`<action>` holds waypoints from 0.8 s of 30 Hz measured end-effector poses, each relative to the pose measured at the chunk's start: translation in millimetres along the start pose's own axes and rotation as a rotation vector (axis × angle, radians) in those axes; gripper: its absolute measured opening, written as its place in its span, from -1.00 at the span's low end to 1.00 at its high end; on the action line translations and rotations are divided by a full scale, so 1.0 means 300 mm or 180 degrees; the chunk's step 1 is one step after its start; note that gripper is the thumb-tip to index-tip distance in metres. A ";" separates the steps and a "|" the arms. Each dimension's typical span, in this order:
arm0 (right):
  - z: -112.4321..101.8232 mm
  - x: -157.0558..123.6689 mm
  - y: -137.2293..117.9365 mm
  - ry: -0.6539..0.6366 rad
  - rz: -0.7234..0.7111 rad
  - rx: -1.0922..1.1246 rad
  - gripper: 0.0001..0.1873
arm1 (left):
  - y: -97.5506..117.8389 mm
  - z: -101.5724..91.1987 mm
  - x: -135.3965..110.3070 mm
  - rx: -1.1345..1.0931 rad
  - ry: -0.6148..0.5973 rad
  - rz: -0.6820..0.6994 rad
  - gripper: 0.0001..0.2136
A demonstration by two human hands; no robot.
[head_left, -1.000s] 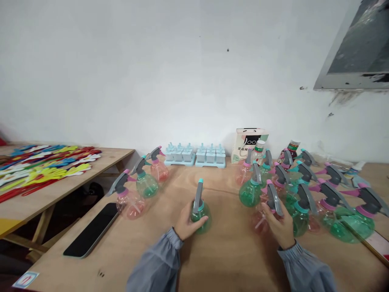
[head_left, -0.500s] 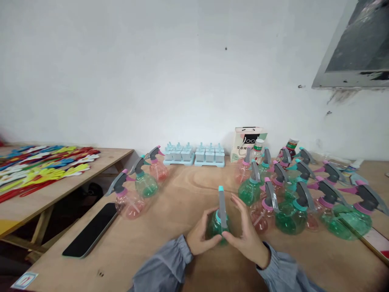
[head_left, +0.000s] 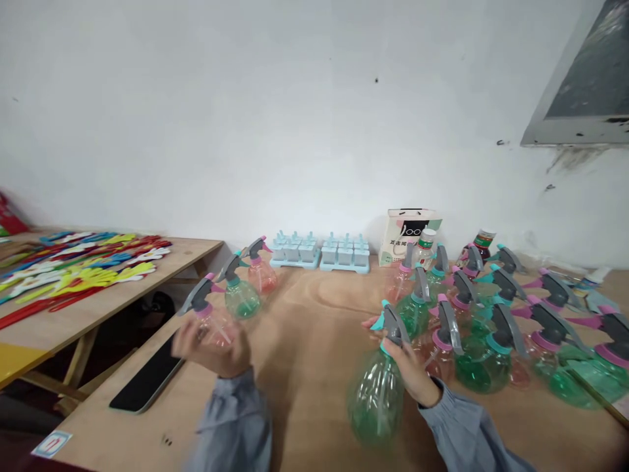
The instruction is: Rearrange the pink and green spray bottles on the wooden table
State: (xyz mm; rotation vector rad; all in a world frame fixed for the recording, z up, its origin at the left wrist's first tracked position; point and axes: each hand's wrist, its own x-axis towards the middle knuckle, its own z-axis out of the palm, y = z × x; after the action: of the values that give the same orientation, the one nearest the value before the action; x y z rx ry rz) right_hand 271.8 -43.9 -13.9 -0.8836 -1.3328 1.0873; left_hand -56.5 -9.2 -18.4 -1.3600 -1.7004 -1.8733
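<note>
Gripping empty green bottle (head_left: pixel 376 400), right hand (head_left: pixel 411 370); left hand (head_left: pixel 212 346) at pink bottle (head_left: pixel 216 324), grip unclear.

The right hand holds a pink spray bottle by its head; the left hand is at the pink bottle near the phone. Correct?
No. The head view shows the spray bottle in the right hand is green, not pink. The left hand is at the pink bottle near the phone.

The green spray bottle (head_left: pixel 376 400) held in the right hand (head_left: pixel 411 375) is see-through, with a grey trigger and a teal nozzle. The pink spray bottle (head_left: pixel 219 321) by the left hand (head_left: pixel 212 345) has a grey trigger too. On the tan plywood table (head_left: pixel 314 328), the ice-lolly moulds (head_left: pixel 322 252) at the back edge are pale blue and the phone (head_left: pixel 147 380) at the left edge is black.
</note>
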 end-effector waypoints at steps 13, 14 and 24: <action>0.014 -0.066 0.032 -0.0365 0.0739 0.0927 -0.46 | -0.094 0.041 -0.016 0.0683 -0.0713 -0.0228 -0.53; 0.012 -0.070 0.036 -0.0393 0.0716 0.0955 -0.46 | -0.068 0.057 -0.059 0.0412 -0.0826 0.0033 -0.58; -0.028 -0.074 -0.009 -0.0120 0.0245 0.0334 -0.57 | 0.041 0.127 -0.247 -0.0791 -0.1594 0.0216 -0.61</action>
State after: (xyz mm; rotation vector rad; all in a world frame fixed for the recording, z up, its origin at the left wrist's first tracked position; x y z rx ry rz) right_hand 281.9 -64.9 -18.6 -0.8459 -1.2694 1.2279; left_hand 8.4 -6.7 -72.2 -2.1010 -1.6304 -1.8601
